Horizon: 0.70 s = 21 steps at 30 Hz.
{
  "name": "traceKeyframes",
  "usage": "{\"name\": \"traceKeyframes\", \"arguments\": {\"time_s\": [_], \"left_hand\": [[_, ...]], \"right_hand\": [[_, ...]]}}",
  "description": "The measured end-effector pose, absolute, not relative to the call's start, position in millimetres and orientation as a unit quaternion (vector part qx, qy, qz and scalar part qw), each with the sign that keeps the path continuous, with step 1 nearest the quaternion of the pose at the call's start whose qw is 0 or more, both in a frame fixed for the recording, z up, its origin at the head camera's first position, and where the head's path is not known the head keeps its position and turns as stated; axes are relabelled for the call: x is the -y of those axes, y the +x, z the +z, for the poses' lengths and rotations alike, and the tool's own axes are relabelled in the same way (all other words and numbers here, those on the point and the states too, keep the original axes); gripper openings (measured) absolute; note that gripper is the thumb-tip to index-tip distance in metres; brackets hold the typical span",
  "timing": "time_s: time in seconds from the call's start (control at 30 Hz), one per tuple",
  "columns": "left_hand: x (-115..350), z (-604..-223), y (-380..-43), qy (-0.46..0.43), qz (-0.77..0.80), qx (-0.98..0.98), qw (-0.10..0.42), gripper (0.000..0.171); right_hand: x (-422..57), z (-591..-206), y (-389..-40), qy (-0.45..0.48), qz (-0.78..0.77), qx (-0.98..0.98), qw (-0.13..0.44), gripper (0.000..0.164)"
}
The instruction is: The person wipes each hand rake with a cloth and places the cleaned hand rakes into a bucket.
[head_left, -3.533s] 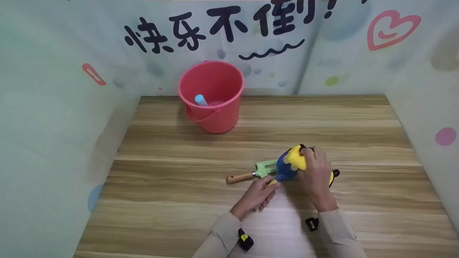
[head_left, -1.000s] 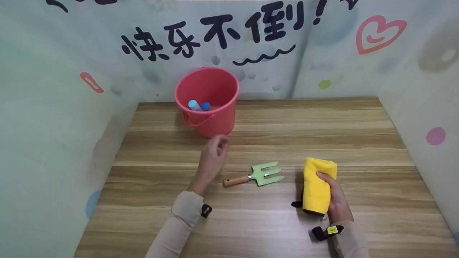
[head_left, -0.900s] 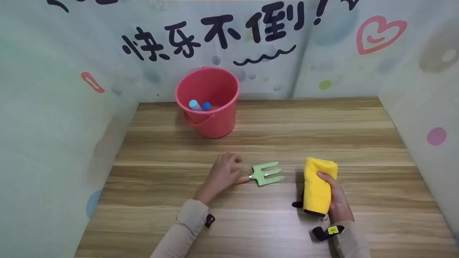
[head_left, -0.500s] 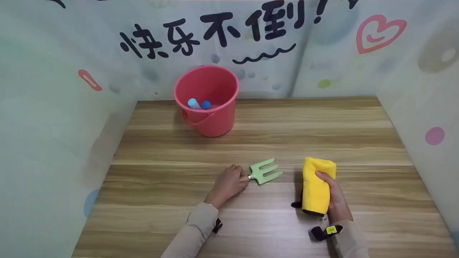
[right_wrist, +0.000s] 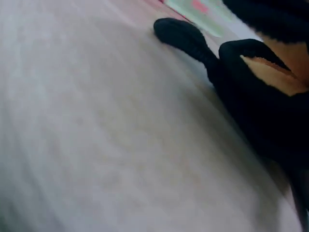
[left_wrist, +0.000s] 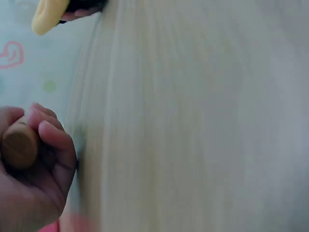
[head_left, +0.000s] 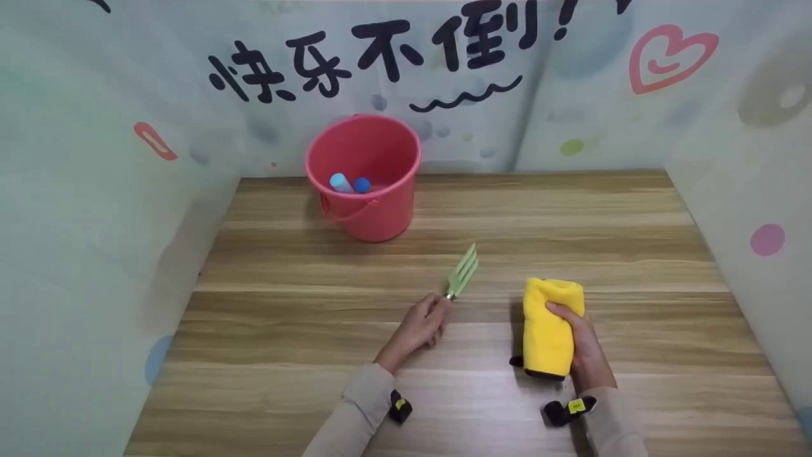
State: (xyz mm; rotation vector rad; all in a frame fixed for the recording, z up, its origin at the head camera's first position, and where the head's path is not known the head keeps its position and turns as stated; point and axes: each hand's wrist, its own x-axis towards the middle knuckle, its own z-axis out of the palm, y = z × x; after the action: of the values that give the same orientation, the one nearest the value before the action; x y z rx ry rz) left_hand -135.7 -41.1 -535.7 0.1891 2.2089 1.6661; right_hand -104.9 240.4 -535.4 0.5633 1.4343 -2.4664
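Observation:
In the head view, my left hand [head_left: 419, 327] grips a small garden fork by its handle. The fork's pale green tines [head_left: 465, 270] point towards the back, turned partly edge-on. The left wrist view shows the round end of the wooden handle [left_wrist: 19, 147] within the curled fingers of my left hand [left_wrist: 41, 188]. To the right, my right hand [head_left: 587, 349] holds a soft yellow plush-like item [head_left: 549, 336], thumb across its front. The right wrist view shows its black fabric side [right_wrist: 265, 116] with a rounded black tab [right_wrist: 181, 38]; most of that hand is hidden.
A red bucket [head_left: 387, 216] with its handle hanging down stands at the back, left of the middle. Inside show a light blue end [head_left: 338, 182] and a dark blue end [head_left: 361, 185]. Printed walls [head_left: 609, 120] bound the wooden table [head_left: 304, 273] at back and sides.
The blue, yellow-handled object has left my left hand, and a dark blue end has appeared in the bucket. That hand came back from the bucket, gripped the fork and swung its tines backwards.

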Motion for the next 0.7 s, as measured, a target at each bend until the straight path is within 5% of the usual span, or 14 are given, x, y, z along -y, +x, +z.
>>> {"name": "traceKeyframes", "arguments": {"time_s": [0.23, 0.43, 0.7], "left_hand": [[27, -542, -137, 0.027, 0.684, -0.696, 0.216, 0.043], [17, -545, -132, 0.080, 0.676, -0.694, 0.237, 0.029], [11, -549, -130, 0.076, 0.632, -0.745, 0.200, 0.027]], "right_hand": [[-208, -542, -121, 0.147, -0.804, -0.572, 0.070, 0.044], [-178, -544, -131, 0.126, -0.772, -0.623, 0.032, 0.045], [-156, -539, -134, 0.070, -0.727, -0.683, 0.002, 0.042]]}}
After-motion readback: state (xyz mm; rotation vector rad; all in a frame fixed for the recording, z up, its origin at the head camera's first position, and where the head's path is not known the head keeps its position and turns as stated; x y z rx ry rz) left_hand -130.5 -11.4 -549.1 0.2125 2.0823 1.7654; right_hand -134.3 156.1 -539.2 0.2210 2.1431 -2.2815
